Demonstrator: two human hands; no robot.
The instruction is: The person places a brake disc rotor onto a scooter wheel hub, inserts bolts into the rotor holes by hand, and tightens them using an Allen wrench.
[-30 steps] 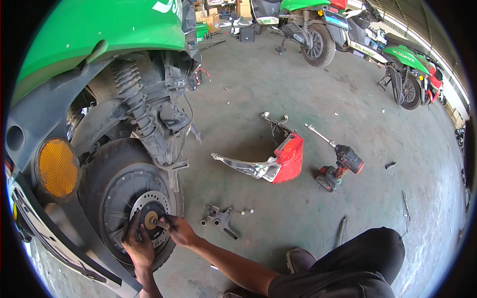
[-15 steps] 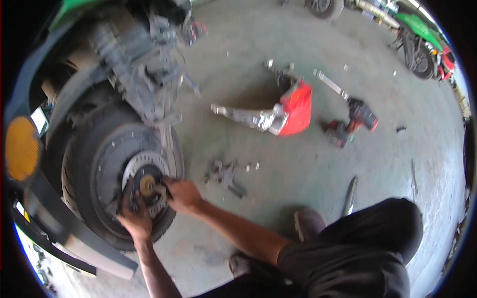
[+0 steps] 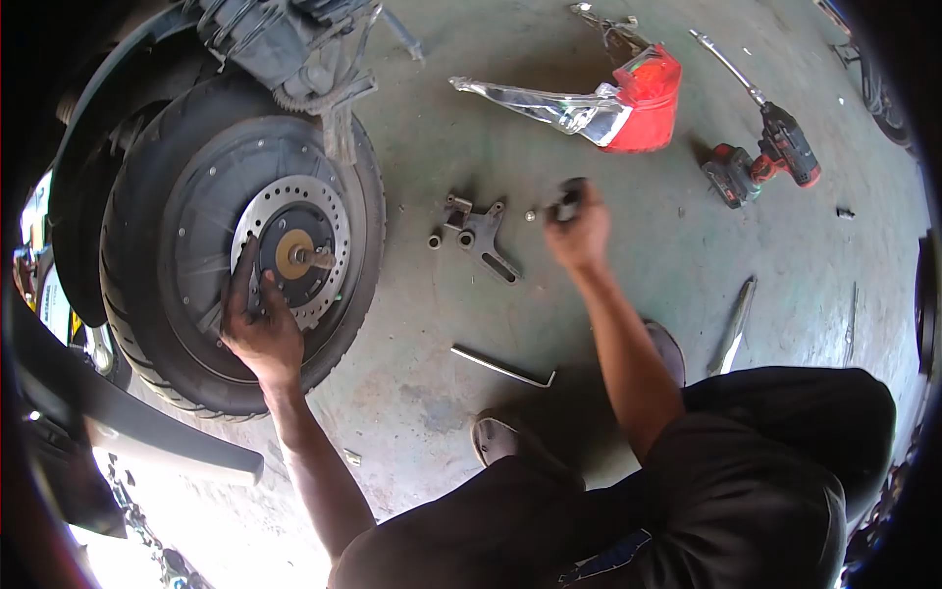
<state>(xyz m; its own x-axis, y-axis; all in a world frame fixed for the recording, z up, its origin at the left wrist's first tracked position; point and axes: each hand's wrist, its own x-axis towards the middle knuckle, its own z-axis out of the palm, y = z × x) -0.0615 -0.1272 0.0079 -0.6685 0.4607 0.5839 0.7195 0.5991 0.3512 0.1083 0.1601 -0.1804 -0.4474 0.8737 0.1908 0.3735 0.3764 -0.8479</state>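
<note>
Left hand [image 3: 263, 339], fingers parted, lay over one silver, hole-ringed brake disc [image 3: 339, 236] on one black-tyred hub-motor wheel [image 3: 204, 236] below one shock absorber [image 3: 257, 44] in the head view, where the right hand [image 3: 581, 238] gripped one blurred dark piece [image 3: 569, 200] near one caliper bracket [image 3: 479, 236] and one shiny nut [image 3: 530, 216].

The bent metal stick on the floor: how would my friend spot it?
Find the big wheel on the left, then the floor to its right. Below the metal bracket in the picture, just above a shoe, lies the bent metal stick. The bracket is chunky with holes; this is thin and silver, like an L.
</note>
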